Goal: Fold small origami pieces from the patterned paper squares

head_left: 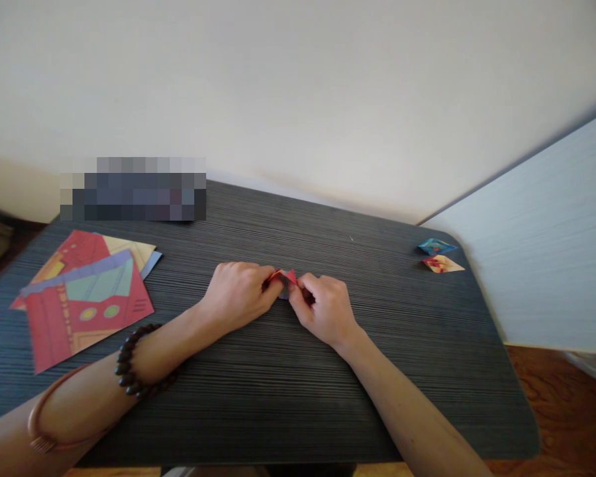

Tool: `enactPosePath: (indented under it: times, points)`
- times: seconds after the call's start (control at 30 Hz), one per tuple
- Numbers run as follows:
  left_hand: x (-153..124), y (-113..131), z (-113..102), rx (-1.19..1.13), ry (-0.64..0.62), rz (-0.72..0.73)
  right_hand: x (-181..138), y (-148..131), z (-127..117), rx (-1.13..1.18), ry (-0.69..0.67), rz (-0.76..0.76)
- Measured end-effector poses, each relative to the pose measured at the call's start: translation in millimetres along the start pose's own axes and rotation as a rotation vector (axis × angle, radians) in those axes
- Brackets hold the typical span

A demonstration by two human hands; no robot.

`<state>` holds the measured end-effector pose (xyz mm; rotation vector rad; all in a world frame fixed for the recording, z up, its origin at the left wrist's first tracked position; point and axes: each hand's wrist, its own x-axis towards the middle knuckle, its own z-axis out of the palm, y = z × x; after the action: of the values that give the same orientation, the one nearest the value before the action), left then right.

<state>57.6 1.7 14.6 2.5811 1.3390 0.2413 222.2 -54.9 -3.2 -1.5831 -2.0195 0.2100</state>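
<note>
Between my two hands, over the middle of the table, is a small folded piece of red paper (pixel 291 275). My left hand (pixel 243 289) is closed, pinching the paper's left side with thumb and forefinger. On the other side my right hand (pixel 325 305) is closed too, its thumb and forefinger gripping the right edge. A pointed red tip shows between the fingertips; most of the folded shape is hidden by them. Dark beads and a copper-coloured bangle circle my left arm.
Several printed paper sheets (pixel 99 291) overlap on the left of the dark wood-grain table (pixel 278 411). A blue folded paper piece (pixel 436 247) and a cream-and-red one (pixel 443 264) lie at the far right. A blurred-out object (pixel 139 192) stands at the back left. Walls border the back and right.
</note>
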Motion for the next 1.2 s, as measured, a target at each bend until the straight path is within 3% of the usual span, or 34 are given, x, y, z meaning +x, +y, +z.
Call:
enactPosePath:
  times: [0.17, 0.3, 0.5, 0.8, 1.0, 1.2]
  points:
    - [1.5, -3.2, 0.1, -0.003, 0.01, -0.006, 0.9, 1.2, -1.6, 0.122, -0.029, 0.137]
    - [3.7, -6.5, -2.6, -0.142, -0.025, -0.04, 3.1, 3.0, -3.4, 0.224, -0.056, 0.208]
    - [3.7, -4.9, -4.3, -0.262, -0.052, -0.109, 3.0, 3.5, -4.2, 0.25, -0.066, 0.203]
    - [0.9, -6.8, 2.7, -0.188, 0.046, -0.006, 2.4, 0.7, -1.5, 0.106, -0.066, 0.143]
    - [1.5, -6.9, -1.0, -0.589, -0.012, 0.055, 1.0, 4.3, 0.0, 0.14, -0.041, 0.165]
    - [5.5, -3.3, -4.6, -0.905, -0.143, -0.047, 3.3, 6.1, -6.7, 0.113, -0.046, 0.175]
